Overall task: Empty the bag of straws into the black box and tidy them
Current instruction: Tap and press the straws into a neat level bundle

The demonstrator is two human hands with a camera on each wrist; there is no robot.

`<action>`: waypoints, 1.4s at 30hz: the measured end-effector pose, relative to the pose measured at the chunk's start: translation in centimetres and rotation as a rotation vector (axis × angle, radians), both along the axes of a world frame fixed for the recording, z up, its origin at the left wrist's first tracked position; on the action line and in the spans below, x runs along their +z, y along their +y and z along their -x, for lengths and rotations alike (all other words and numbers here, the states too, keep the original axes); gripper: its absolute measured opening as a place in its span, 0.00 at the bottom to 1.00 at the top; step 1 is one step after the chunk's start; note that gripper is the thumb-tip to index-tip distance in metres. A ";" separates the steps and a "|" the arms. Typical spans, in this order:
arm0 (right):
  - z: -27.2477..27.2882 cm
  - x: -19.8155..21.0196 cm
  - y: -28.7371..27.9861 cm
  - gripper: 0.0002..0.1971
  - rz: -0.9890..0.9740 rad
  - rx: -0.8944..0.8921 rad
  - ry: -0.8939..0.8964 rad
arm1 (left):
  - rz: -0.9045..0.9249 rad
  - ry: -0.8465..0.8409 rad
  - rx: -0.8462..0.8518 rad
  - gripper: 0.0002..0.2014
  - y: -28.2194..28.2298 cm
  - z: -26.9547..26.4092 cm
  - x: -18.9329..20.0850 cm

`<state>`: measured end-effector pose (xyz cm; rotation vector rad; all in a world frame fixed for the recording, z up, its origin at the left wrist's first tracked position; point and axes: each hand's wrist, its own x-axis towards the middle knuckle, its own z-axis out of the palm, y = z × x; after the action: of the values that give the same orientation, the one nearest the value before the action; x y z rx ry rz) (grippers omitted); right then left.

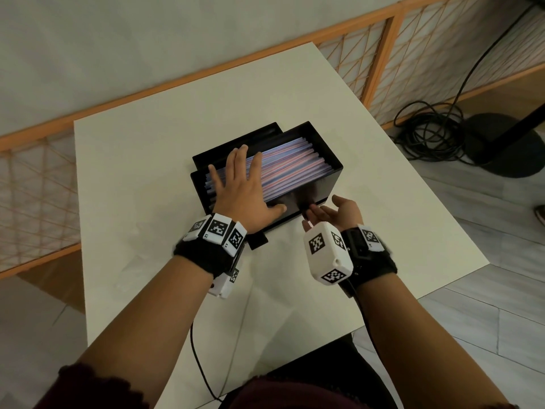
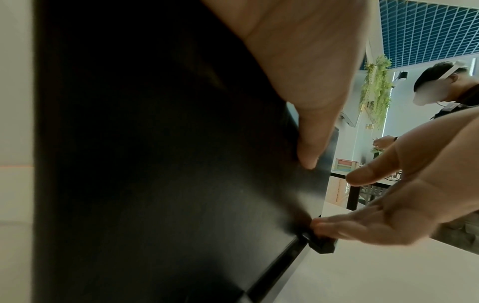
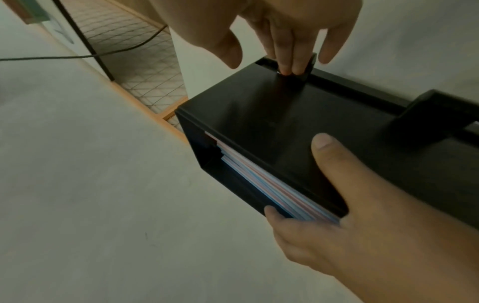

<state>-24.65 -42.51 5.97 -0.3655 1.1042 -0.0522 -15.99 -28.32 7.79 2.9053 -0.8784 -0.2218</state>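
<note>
The black box [image 1: 305,199] stands in the middle of the white table, filled with pink and blue straws [image 1: 295,163] lying lengthwise. My left hand [image 1: 241,187] lies flat on the straws at the box's left end, fingers spread, thumb along the near wall. The right wrist view shows this left hand [image 3: 350,235], the straws [image 3: 259,180] and the box [image 3: 259,114]. My right hand [image 1: 333,214] is palm up at the near wall, straight fingers touching a small black tab [image 3: 308,65] at the box's foot. No bag is in view.
A black flat piece [image 1: 236,143] sits behind the box. The white table [image 1: 132,172] has bare surface all round. An orange-framed mesh fence [image 1: 380,54] runs behind it. A coiled cable [image 1: 427,134] and a black stand base [image 1: 501,143] lie on the floor at right. Another person [image 2: 440,88] stands far off.
</note>
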 end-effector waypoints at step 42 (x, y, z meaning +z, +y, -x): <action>-5.2 9.9 -0.2 0.09 0.973 0.345 -0.316 | -0.003 -0.014 0.048 0.58 0.4 0.6 0.4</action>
<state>-19.43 -42.73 15.84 -1.3643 0.6235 -0.3355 -16.57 -27.91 8.22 2.9307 -0.8095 -0.1988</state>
